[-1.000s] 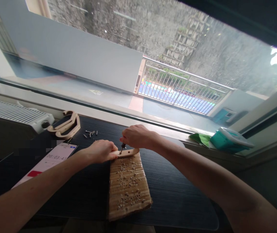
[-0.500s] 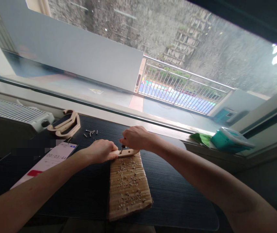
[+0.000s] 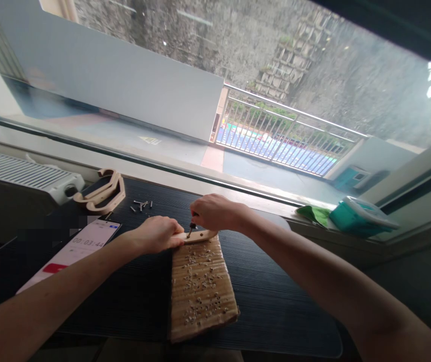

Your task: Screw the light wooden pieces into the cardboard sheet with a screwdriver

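Observation:
My left hand (image 3: 158,234) is closed on the left end of a pale wooden bracket (image 3: 208,235) with a hole visible in it. The bracket lies across the far end of a block of corrugated cardboard (image 3: 203,261), whose top is pitted with many small punctures. In my closed right hand (image 3: 215,211) is a screwdriver (image 3: 191,229), its handle mostly hidden by the fingers. Its shaft points down to the bracket just right of my left fingertips. Whether a screw sits under the tip is too small to tell.
Several loose screws (image 3: 142,205) lie on the dark table (image 3: 271,281) beyond my left hand. Further left are wooden hooked brackets (image 3: 115,196) and a phone (image 3: 77,246) showing a timer. A teal box (image 3: 362,218) and green cloth (image 3: 313,215) rest by the window at right.
My right hand has turned and lifted slightly, so more of the screwdriver shows below it. My left hand and the wooden bracket have stayed in place.

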Motion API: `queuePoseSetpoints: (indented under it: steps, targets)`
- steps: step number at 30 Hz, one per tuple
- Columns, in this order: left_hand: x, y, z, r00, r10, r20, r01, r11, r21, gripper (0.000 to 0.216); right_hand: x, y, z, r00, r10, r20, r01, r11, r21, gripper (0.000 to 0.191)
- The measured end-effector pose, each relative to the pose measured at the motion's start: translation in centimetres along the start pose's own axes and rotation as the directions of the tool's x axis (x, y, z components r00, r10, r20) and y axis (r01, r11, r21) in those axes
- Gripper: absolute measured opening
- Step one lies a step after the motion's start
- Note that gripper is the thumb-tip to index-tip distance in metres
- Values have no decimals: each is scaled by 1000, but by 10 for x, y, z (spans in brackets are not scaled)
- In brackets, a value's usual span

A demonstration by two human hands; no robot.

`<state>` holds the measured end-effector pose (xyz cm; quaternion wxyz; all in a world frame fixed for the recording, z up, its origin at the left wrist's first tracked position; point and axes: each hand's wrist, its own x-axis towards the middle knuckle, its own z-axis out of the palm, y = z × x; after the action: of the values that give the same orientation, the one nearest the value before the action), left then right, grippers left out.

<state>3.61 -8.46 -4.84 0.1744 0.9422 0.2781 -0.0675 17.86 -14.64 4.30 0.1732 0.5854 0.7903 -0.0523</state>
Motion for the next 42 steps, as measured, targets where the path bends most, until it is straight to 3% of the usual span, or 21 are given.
queuePoseSetpoints:
  steps: [5,12,15,19,23,28,32,36,42]
  targets:
    - [0,1,0,1000,-8,1,8,1000,10,31,1,-2,-2,999,45,25,-45,999,-4,34]
    - [3,-1,3,1000,-11,-19,11,1000,2,33,-7,-9,-12,996,-47,75,50,998,-36,25]
    - [2,-2,4,1000,-11,-25,11,1000,-14,34,-2,-9,-3,998,-45,39,47,998,-48,22]
    - [0,-3,3,1000,-7,-15,6,1000,-4,34,4,-5,7,998,48,-32,-48,999,-16,35]
    - [-1,-1,2,1000,-9,-5,9,1000,7,32,0,-2,-2,998,64,1,-64,998,-13,34]
    - [1,-1,2,1000,-8,-10,8,1000,-12,34,-9,-3,-16,999,-40,25,40,999,-12,27]
    - [1,-1,3,1000,-7,-11,7,1000,-12,33,-5,-6,-8,1000,-28,12,29,999,-33,24]
    - [0,0,1,1000,-14,-10,14,1000,-12,33,0,-4,3,999,43,-24,-44,999,-17,35]
    - [-1,3,-1,1000,-13,-11,13,1000,-7,32,-5,-2,-9,999,32,16,-31,999,-8,32]
